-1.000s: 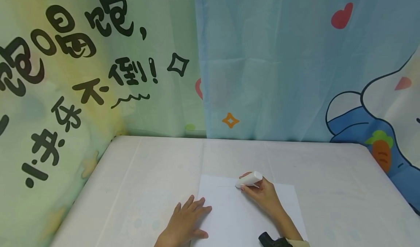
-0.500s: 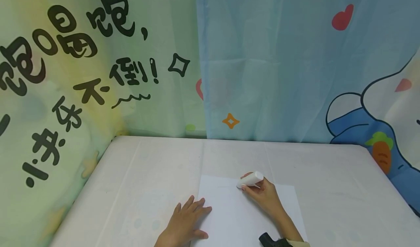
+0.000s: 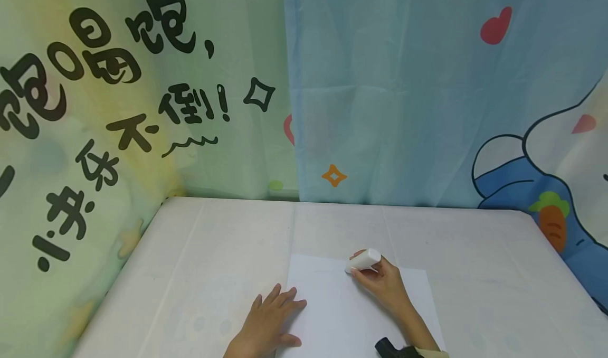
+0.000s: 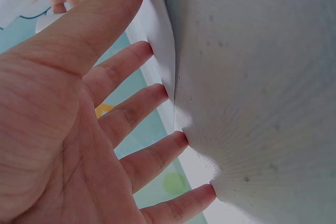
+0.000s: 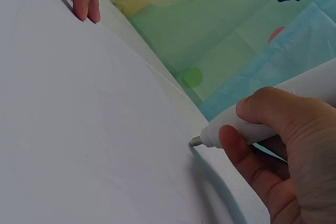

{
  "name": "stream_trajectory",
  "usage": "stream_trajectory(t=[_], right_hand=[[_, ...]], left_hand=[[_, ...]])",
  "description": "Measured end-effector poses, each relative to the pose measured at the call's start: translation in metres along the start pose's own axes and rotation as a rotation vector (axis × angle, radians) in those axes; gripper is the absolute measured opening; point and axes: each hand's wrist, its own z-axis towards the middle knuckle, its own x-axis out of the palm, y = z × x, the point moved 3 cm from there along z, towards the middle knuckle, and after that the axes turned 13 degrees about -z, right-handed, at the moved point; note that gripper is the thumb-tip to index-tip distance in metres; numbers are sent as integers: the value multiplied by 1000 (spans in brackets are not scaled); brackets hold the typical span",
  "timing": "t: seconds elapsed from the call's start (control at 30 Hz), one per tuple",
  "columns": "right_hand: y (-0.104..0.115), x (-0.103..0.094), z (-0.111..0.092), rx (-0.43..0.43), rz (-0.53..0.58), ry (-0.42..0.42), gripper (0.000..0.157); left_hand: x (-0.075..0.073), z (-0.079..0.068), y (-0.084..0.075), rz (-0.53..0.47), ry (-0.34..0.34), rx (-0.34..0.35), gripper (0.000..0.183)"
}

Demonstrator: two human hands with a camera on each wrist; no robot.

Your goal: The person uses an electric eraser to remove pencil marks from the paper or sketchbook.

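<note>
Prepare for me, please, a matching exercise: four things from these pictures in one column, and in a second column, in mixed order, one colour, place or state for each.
Things
1. left hand
2. right hand
3. sheet of paper
4. carrot print

Descriptions
A. orange, with a green top
B. grips the white pen-like tool
C. thin and white, on the table
D. fingers spread apart

Right pairs: 1-D, 2-B, 3-C, 4-A

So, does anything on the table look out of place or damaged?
Only the paper: its edge by the left hand seems slightly raised, with a dark shadow along it, so it may not lie flat. Nothing else stands out.
</note>
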Motion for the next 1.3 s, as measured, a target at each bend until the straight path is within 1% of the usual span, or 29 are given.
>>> stream_trajectory(t=[0.2, 0.23, 0.4, 0.43, 0.47, 0.57, 1.3], right_hand=[[0, 0, 0, 2, 12, 2, 36], [0, 1, 0, -1, 13, 4, 36], [0, 2, 0, -14, 20, 14, 37], [1, 2, 0, -13, 19, 17, 37], [1, 2, 0, -13, 21, 19, 37], [2, 2, 1, -12, 21, 26, 36], [3, 4, 0, 5, 5, 51, 35]], left_hand=[[0, 0, 0, 2, 3, -5, 71], [4, 1, 4, 14, -3, -4, 71], [6, 1, 6, 25, -11, 6, 72], [6, 1, 6, 28, -12, 8, 72], [2, 0, 2, 20, -7, 7, 71], [-1, 0, -1, 26, -5, 4, 70], [-1, 1, -1, 43, 6, -12, 70]])
